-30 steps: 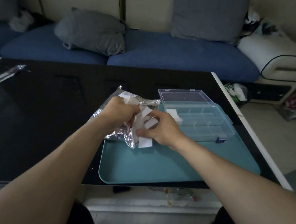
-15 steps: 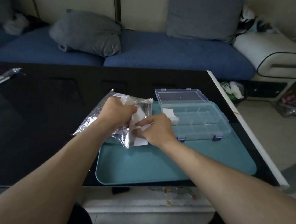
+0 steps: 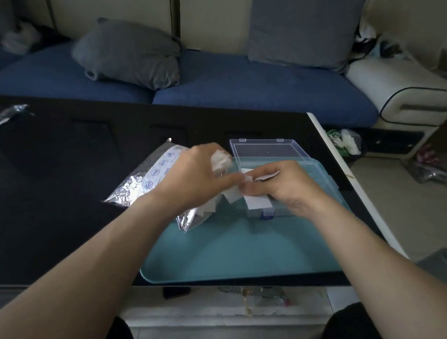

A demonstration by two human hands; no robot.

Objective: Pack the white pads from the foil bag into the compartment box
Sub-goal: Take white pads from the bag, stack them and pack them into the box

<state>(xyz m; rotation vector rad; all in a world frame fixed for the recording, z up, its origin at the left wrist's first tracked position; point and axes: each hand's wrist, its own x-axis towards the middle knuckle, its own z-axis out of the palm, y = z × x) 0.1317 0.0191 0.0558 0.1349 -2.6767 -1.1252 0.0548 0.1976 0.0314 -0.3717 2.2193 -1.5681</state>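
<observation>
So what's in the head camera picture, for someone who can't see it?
Two hands work over a teal tray: the left hand holds a foil bag, and the right hand pinches white pads above an open clear box.

On the black worktop (image 3: pixel 53 187) sits a teal tray (image 3: pixel 225 252). The left hand (image 3: pixel 193 178) grips the crumpled foil bag (image 3: pixel 146 183), which lies across the tray's far left corner. Just right of it, the right hand (image 3: pixel 282 185) pinches white pads (image 3: pixel 257 201) over the clear compartment box (image 3: pixel 270 150), whose lid stands open at the far side.
</observation>
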